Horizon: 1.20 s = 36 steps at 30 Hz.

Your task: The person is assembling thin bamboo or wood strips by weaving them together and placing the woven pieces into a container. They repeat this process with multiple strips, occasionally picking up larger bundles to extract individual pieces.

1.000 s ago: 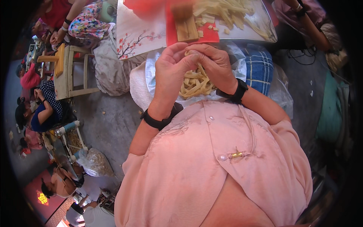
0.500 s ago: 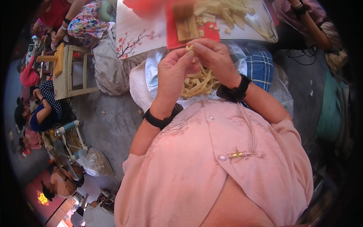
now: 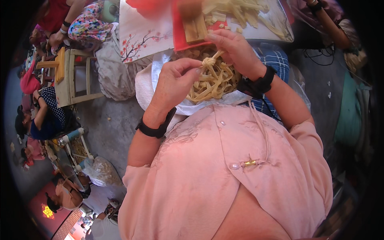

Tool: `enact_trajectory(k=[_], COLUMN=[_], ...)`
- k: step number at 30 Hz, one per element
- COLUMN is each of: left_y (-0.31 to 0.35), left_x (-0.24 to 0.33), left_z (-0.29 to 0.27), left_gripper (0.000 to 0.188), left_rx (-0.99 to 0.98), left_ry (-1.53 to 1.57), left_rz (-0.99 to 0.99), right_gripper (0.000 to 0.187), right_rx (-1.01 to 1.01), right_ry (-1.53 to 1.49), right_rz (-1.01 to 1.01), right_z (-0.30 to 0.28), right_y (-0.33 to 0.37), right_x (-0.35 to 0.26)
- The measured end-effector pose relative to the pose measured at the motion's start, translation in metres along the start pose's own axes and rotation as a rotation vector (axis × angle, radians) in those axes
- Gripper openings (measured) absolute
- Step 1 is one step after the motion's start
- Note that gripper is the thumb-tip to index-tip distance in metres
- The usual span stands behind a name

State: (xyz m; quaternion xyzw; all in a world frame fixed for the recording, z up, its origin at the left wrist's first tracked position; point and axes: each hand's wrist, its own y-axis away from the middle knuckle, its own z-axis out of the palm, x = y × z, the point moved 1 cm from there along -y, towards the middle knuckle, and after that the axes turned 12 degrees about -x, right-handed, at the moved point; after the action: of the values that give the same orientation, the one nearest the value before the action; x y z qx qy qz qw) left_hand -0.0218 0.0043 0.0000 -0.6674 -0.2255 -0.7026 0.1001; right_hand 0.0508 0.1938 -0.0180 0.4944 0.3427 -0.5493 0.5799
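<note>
Above the heaped pale strips point(image 3: 216, 90), I see the knotted strip point(image 3: 209, 62) slant up rightward: left hand point(image 3: 175, 80) pinching beside the knot point(image 3: 208, 61), right hand point(image 3: 239, 52) gripping the tail point(image 3: 217, 54).

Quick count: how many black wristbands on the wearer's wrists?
2: left wristband, behind the left hand; right wristband, behind the right hand. Neither is hidden.

Shows a weathered pale wooden stool point(image 3: 63, 86) beside a crumpled grey cloth point(image 3: 116, 74), a bulging clear plastic bag point(image 3: 102, 171) lower left, green fabric point(image 3: 348, 114) far right.
</note>
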Motion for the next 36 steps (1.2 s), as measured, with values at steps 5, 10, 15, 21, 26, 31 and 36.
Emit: enact_trajectory(k=[5,10,15,21,26,31,36], left_y=[-0.001,-0.011,-0.025,-0.042,-0.063,-0.077,-0.089], left_x=[-0.009,-0.010,-0.018,-0.043,-0.051,-0.054,-0.051], left_z=[-0.010,-0.003,0.005,-0.017,-0.032,-0.044,-0.059], left_gripper=[0.017,0.029,0.030,0.030,0.025,0.017,0.020], left_rx=[0.027,0.344,0.187,0.146,0.199,-0.013,-0.017], left_ry=[-0.097,-0.872,-1.025,-1.237,-1.159,0.121,0.098], left_rz=[-0.015,0.266,0.306,0.324,0.381,0.200,0.169], right_gripper=[0.016,0.011,0.014,0.025,0.026,0.032,0.033], right_rx=[-0.050,-0.085,-0.113,-0.238,-0.083,0.100,0.129], right_ry=[-0.192,-0.348,-0.294,-0.048,0.114,0.509,0.380], right_rz=[0.063,0.035,0.077,0.128,-0.058,-0.185,-0.173], right_z=[-0.004,0.003,0.009,0.012,0.007,-0.026,-0.031], right_y=[-0.002,-0.005,-0.004,0.005,-0.014,-0.040,-0.056], right_x=[0.009,0.024,0.037,0.017,0.010,0.016,0.020])
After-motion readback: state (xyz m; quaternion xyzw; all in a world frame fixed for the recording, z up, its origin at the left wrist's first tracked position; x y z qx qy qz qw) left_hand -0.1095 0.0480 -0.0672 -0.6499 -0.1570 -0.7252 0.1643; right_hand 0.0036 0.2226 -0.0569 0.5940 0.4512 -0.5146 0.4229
